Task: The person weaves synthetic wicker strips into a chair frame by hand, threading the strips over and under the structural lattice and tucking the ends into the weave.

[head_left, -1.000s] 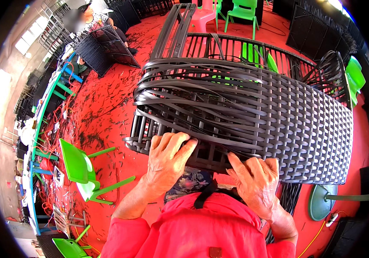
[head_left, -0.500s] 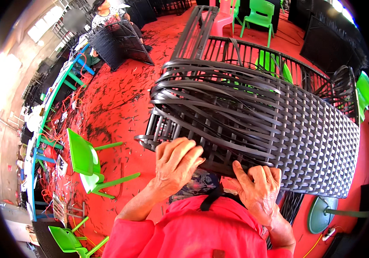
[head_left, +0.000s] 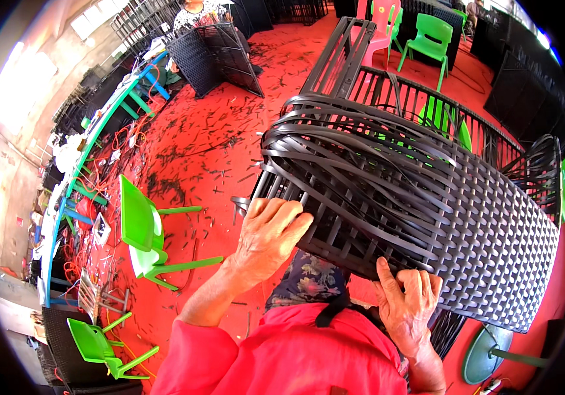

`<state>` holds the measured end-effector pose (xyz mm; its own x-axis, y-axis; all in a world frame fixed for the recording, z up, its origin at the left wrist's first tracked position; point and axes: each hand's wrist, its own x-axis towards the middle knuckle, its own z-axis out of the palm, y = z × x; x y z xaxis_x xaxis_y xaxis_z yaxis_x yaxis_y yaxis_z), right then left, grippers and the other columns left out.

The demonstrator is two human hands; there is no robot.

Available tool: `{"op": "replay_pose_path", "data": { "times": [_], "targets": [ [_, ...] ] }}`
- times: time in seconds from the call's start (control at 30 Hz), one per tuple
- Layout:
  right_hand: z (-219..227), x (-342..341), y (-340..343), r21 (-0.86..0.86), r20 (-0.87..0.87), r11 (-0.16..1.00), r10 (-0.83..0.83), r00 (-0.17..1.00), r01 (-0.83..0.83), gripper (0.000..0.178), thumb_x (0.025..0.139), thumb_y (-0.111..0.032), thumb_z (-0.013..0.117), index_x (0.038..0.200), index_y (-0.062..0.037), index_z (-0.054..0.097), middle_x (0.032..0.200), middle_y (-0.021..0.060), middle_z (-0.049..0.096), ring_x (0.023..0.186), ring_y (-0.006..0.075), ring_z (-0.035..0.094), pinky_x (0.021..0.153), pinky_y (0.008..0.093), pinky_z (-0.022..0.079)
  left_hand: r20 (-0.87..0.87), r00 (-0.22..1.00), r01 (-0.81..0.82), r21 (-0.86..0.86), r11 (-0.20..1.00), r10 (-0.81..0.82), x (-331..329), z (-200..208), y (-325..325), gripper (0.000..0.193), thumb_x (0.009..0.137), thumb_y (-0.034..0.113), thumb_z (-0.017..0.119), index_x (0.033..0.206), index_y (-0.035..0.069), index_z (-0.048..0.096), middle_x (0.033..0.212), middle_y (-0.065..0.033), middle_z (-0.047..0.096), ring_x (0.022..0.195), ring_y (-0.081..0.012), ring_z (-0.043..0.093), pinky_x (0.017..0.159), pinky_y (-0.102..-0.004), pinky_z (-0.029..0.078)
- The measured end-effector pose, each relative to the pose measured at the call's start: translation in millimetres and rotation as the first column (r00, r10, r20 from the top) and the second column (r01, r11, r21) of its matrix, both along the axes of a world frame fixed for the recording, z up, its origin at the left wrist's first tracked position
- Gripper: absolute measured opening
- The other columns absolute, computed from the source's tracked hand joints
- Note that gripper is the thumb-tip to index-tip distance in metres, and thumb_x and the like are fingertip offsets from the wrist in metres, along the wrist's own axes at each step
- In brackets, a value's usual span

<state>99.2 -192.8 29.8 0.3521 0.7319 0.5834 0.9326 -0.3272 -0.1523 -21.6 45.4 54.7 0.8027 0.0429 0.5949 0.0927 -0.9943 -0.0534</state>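
Note:
In front of me stands a black frame [head_left: 322, 232], partly covered by a woven panel [head_left: 503, 230] of flat dark strips. Long loose strips [head_left: 361, 141] arch from the weave over the frame's left end. My left hand [head_left: 270, 230] is closed round the frame's near edge by its left corner, its fingertips partly hidden. My right hand [head_left: 406, 299] grips that near edge where the weave begins. Its forefinger lies along the edge and the other fingers curl. Whether it also pinches a strip cannot be seen.
Green chairs stand at the left [head_left: 141, 220], lower left [head_left: 91, 339] and far right [head_left: 429, 41]. A pink chair [head_left: 382, 29] is at the back. Black scraps litter the red floor [head_left: 220, 174]. A person [head_left: 200, 14] sits beyond a dark woven piece [head_left: 193, 62]. A round green base [head_left: 486, 355] stands lower right.
The view has shifted, so the surroundings sit further right in the picture. My left hand is nearer the frame's left corner. The right hand keeps about the same place on the edge.

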Motion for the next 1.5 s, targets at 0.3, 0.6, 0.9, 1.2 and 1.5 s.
{"op": "replay_pose_path", "data": {
  "times": [0.3,0.6,0.9,1.2,1.5],
  "targets": [
    [1,-2,4,0.039,0.003,0.999,0.005,1.0,-0.005,0.04,0.068,-0.019,0.08,0.106,-0.0132,0.072,0.092,-0.0003,0.052,0.077,0.0179,0.049,0.073,0.0353,0.037,0.106,0.993,0.051,0.004,0.999,-0.051,-12,-32,-6,0.038,0.073,0.016,0.075,0.108,0.004,0.066,0.114,-0.0071,0.061,0.105,-0.0246,0.059,0.085,-0.0384,0.043],
    [0,-12,7,0.02,0.001,1.0,-0.007,1.0,0.007,0.034,0.072,-0.014,0.076,0.105,-0.0094,0.071,0.117,0.001,0.06,0.101,0.0212,0.054,0.084,0.0358,0.039,0.035,0.994,0.103,-0.001,0.995,-0.103,-9,-38,-32,0.051,0.074,0.029,0.074,0.118,0.007,0.065,0.123,-0.0117,0.06,0.117,-0.031,0.055,0.097,-0.0465,0.042],
    [-20,-13,2,0.105,0.035,0.994,0.023,0.999,-0.027,0.03,0.074,-0.012,0.072,0.103,-0.0115,0.071,0.121,0.003,0.062,0.111,0.0228,0.056,0.091,0.0372,0.041,0.058,0.996,-0.06,-0.079,0.995,0.064,-14,-40,-21,0.062,0.062,0.025,0.079,0.119,0.009,0.062,0.127,-0.0098,0.056,0.121,-0.0286,0.051,0.108,-0.0496,0.032],
    [-33,-14,-36,0.234,-0.017,0.965,0.127,0.992,-0.12,0.03,0.072,-0.016,0.073,0.103,-0.0161,0.071,0.112,0.0,0.064,0.108,0.0185,0.058,0.101,0.0405,0.038,0.188,0.948,0.28,-0.11,0.954,-0.257,11,-22,-48,0.033,0.075,0.029,0.076,0.1,0.008,0.07,0.106,-0.0093,0.063,0.097,-0.0303,0.06,0.083,-0.0415,0.048],
    [-24,-14,-69,0.079,-0.147,0.925,-0.358,0.922,0.372,0.039,0.079,-0.02,0.072,0.116,-0.0108,0.066,0.126,0.0063,0.057,0.12,0.0271,0.051,0.107,0.0496,0.031,0.077,0.912,0.406,-0.053,0.912,-0.402,64,-12,-101,0.035,0.068,0.014,0.079,0.102,0.011,0.069,0.102,-0.003,0.061,0.093,-0.0216,0.058,0.078,-0.0358,0.041]
  ]
}}
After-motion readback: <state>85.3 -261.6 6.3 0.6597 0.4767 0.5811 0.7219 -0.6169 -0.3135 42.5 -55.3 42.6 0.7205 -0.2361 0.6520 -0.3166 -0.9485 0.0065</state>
